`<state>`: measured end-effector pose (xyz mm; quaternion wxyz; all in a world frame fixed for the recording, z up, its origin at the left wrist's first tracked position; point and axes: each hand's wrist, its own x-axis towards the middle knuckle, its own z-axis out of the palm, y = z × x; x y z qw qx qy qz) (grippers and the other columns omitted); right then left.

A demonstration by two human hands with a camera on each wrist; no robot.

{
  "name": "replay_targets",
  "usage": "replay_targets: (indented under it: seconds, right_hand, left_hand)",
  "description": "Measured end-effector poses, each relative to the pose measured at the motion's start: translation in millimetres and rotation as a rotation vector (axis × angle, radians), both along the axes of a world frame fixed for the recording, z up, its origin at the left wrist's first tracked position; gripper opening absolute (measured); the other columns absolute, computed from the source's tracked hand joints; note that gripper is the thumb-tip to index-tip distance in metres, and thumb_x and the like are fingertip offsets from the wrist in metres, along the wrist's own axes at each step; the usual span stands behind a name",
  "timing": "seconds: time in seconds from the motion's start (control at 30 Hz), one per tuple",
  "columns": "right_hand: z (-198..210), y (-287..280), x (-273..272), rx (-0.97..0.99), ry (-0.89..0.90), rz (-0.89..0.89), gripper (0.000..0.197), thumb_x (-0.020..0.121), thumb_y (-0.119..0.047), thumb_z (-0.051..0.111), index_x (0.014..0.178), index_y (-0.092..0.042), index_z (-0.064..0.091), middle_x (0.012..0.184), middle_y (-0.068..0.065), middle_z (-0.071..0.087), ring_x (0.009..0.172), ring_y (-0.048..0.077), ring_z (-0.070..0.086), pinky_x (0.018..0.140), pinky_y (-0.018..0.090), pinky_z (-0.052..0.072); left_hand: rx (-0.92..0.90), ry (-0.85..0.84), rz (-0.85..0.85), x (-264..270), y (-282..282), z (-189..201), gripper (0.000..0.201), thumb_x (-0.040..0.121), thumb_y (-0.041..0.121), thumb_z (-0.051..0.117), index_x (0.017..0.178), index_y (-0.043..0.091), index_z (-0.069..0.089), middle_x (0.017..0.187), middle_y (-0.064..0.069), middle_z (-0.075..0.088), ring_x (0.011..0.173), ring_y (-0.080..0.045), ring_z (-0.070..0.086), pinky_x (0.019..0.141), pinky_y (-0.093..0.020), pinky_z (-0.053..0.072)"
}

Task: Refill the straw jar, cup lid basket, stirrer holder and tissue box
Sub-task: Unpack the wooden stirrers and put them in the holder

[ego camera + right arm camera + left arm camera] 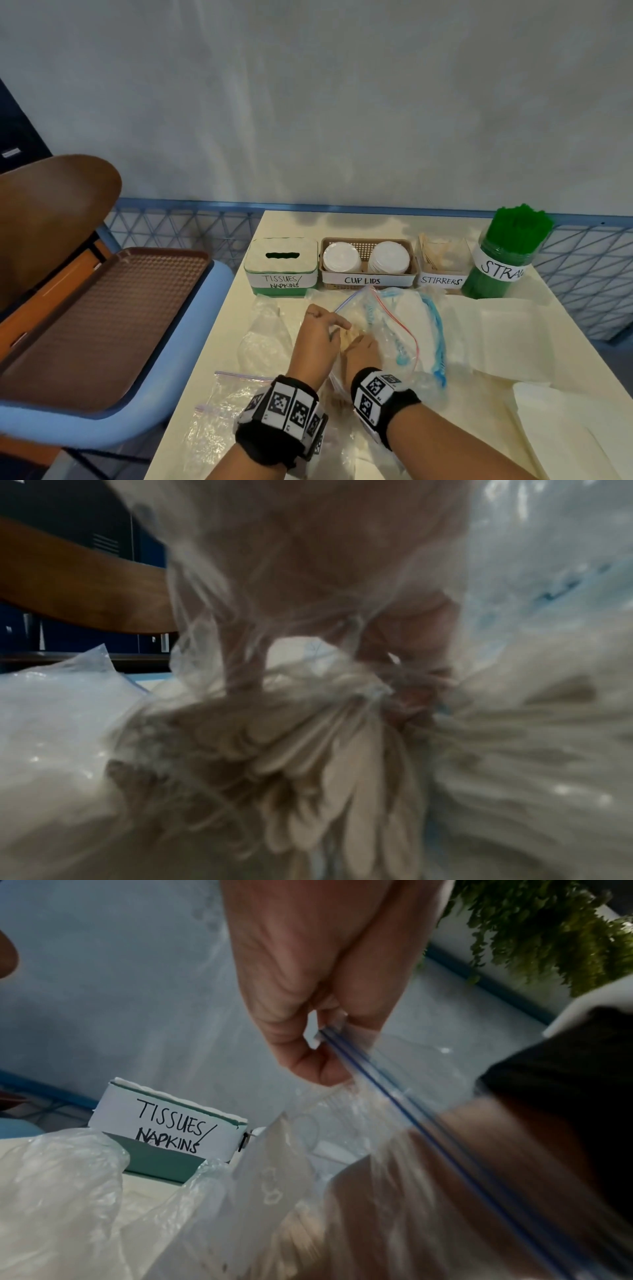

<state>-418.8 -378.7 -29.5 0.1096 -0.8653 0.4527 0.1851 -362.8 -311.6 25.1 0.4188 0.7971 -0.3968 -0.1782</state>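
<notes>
Left hand (308,993) pinching the blue zip edge of a clear zip bag (380,329), holding the mouth up. Right hand (361,353) reaching inside that bag, fingers (407,642) curled around a bundle of wooden stirrers (322,750). Bag lying mid-counter (239,308), among other crumpled clear bags and white napkins (496,335) to the right. Along the far edge, left to right: tissue box (281,267), cup lid basket (368,263) with two white stacks, stirrer holder (442,265) only partly filled, straw jar (503,257) packed with green straws.
</notes>
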Motion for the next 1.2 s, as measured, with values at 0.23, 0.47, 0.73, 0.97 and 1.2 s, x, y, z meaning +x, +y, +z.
replay_targets:
  seconds: [0.23, 0.47, 0.73, 0.97, 1.2]
  right_hand:
    - [8.7, -3.9, 5.5, 0.090, -0.071, -0.016, 0.049, 0.099, -0.016, 0.034, 0.142, 0.004, 0.022, 0.150, 0.021, 0.025, 0.140, 0.030, 0.026, 0.115, 0.035, 0.019]
    - [-0.3, -18.0, 9.0, 0.306, -0.296, -0.218, 0.039, 0.096, -0.023, 0.045, 0.128, -0.001, 0.049, 0.132, 0.014, 0.053, 0.124, 0.027, 0.049, 0.103, 0.031, 0.037]
    - [-17.3, -26.6, -2.1, 0.449, -0.568, -0.282, 0.048, 0.077, -0.017, 0.061, 0.123, -0.011, 0.050, 0.117, 0.011, 0.061, 0.103, 0.026, 0.058, 0.081, 0.029, 0.045]
    - [3.2, -27.4, -21.4, 0.587, -0.680, -0.257, 0.031, 0.094, -0.022, 0.049, 0.123, -0.014, 0.055, 0.112, 0.006, 0.060, 0.098, 0.016, 0.052, 0.079, 0.018, 0.033]
    - [4.4, -26.4, -21.9, 0.534, -0.836, -0.226, 0.025, 0.087, -0.027, 0.060, 0.108, -0.013, 0.058, 0.097, 0.002, 0.063, 0.091, 0.019, 0.059, 0.069, 0.021, 0.047]
  left_hand:
    - [0.116, -0.088, -0.070, 2.2, 0.8, -1.9, 0.040, 0.088, -0.001, 0.050, 0.124, 0.015, 0.056, 0.126, -0.004, 0.035, 0.092, -0.030, 0.060, 0.087, -0.018, 0.040]
    - [0.129, -0.111, -0.036, 10.1, 1.1, -7.2, 0.047, 0.088, -0.005, 0.046, 0.131, 0.014, 0.049, 0.129, -0.005, 0.032, 0.093, -0.025, 0.057, 0.082, -0.012, 0.036]
    - [0.193, -0.144, 0.020, 15.6, -5.6, -4.8, 0.050, 0.088, -0.001, 0.044, 0.136, 0.012, 0.042, 0.136, -0.008, 0.026, 0.110, -0.023, 0.051, 0.087, -0.022, 0.039]
    - [0.187, -0.117, 0.067, 17.2, -14.3, -5.7, 0.047, 0.091, 0.006, 0.047, 0.137, 0.011, 0.039, 0.139, -0.011, 0.025, 0.122, -0.024, 0.043, 0.096, -0.024, 0.036]
    - [0.128, -0.213, -0.059, 17.6, -22.4, 0.9, 0.061, 0.084, -0.007, 0.041, 0.135, 0.026, 0.042, 0.135, -0.007, 0.026, 0.090, -0.020, 0.051, 0.078, -0.024, 0.043]
